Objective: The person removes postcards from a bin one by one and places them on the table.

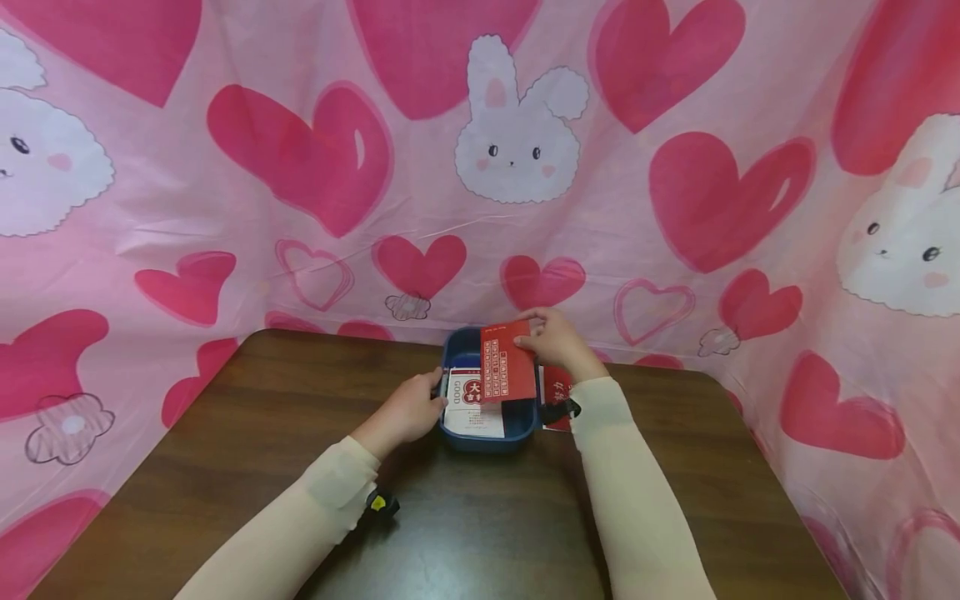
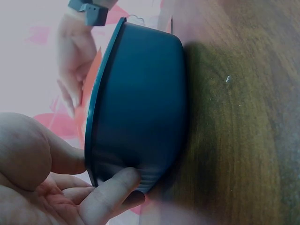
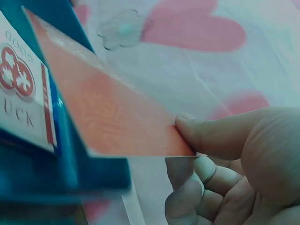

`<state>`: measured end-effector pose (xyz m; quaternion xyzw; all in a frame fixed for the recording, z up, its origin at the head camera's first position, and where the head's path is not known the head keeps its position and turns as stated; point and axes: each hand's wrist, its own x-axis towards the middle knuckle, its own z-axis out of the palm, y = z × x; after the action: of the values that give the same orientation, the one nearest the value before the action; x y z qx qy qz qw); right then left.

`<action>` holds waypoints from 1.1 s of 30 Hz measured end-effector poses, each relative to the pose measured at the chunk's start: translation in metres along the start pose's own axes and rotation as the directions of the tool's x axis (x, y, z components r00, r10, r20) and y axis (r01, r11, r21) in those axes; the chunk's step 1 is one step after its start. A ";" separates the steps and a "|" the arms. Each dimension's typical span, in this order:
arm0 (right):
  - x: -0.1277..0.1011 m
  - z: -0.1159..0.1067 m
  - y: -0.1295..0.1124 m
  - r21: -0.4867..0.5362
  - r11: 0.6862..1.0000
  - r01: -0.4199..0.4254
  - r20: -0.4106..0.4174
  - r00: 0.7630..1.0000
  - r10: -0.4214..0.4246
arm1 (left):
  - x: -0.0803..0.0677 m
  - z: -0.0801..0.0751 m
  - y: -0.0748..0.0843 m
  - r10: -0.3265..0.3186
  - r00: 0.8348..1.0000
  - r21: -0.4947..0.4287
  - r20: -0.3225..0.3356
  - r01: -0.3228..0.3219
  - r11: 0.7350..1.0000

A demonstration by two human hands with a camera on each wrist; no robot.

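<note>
Fingers: the right hand (image 1: 553, 340) pinches a red envelope (image 1: 507, 361) at its upper corner, thumb (image 3: 220, 133) pressed on the paper; the left hand (image 1: 408, 410) curls its fingers (image 2: 110, 192) around the near left wall of a blue tub (image 1: 487, 439).
Envelope: held tilted above the tub's right half, its lower edge dipping inside the rim.
Tub: sits on a dark wooden table (image 1: 465, 517), near the far edge.
Inside: a white card (image 1: 472, 404) with a red seal lies flat, partly covered by the envelope.
Beside it: another red envelope (image 1: 556, 389) lies on the table just right of the tub, half hidden by the right wrist.
Backdrop: a pink cloth (image 1: 300, 208) with hearts and rabbits hangs behind the table.
</note>
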<state>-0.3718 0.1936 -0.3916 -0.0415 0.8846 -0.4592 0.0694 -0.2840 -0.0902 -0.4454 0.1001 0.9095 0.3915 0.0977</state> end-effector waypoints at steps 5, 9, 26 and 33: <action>-0.009 -0.026 0.022 0.111 0.994 -0.005 -0.032 0.999 0.009 | 0.000 0.002 0.001 -0.012 1.000 -0.004 0.003 0.012 1.000; -0.017 -0.042 0.042 0.151 0.988 0.012 -0.051 0.999 -0.004 | -0.001 0.002 0.002 -0.014 1.000 -0.009 0.006 0.014 1.000; -0.036 -0.090 0.106 0.112 0.986 -0.123 0.013 0.992 0.122 | -0.002 0.001 0.001 -0.009 1.000 0.006 -0.002 0.009 1.000; -0.033 -0.085 0.126 0.091 0.980 -0.176 0.063 0.983 0.171 | -0.002 0.001 0.001 -0.020 1.000 -0.006 0.006 0.020 1.000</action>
<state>-0.3543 0.3393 -0.4436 0.0266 0.8596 -0.4920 0.1353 -0.2818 -0.0895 -0.4448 0.0920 0.9090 0.3928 0.1046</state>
